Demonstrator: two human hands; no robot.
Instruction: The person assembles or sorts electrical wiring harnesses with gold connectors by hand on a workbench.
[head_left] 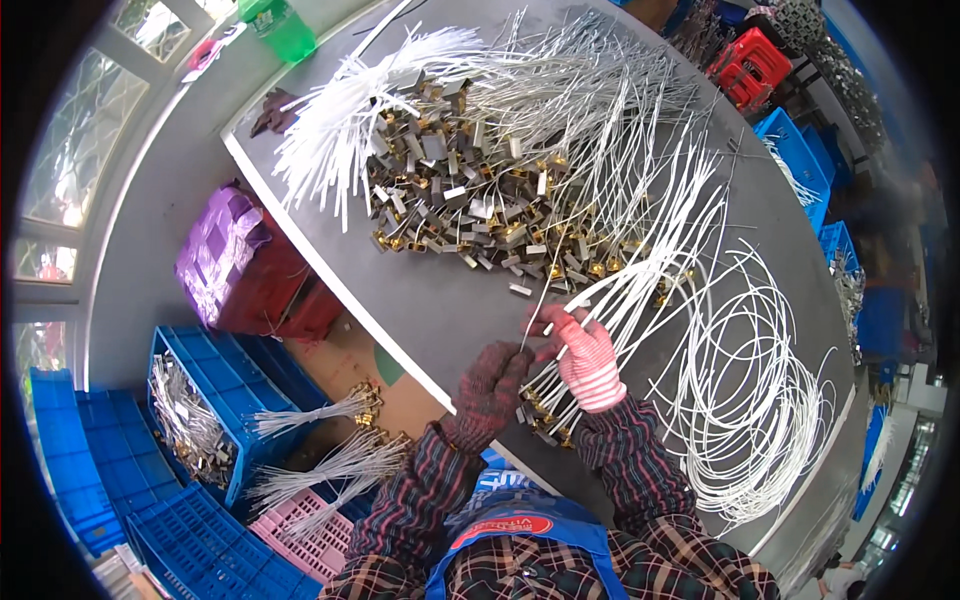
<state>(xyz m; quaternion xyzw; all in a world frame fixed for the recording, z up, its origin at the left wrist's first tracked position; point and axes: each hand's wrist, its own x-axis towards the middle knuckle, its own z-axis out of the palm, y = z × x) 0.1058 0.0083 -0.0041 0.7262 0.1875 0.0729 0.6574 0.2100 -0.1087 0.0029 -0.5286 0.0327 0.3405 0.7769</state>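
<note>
My left hand [492, 385], in a dark maroon knit glove, has its fingers pinched together on a thin pale wire [540, 300] that rises toward the pile. Close beside it, my right hand [588, 368], in a red-and-white striped glove, is closed around a white tube [549, 328] whose end shows near the fingertips. More long white tubes [650, 300] fan out past the right hand. Under both hands lie small metal-and-brass parts [545, 418] with leads, partly covered by the right wrist. Ahead is a large heap of grey blocks with brass ends [470, 195].
White tubes [330, 130] lie bundled at the table's far left; coiled ones [760, 400] fill the right side. Below the table's left edge stand a blue crate [215, 385] of wired parts, a pink basket [300, 530] and a purple-wrapped box [225, 255]. A green bottle [280, 28] is at the back.
</note>
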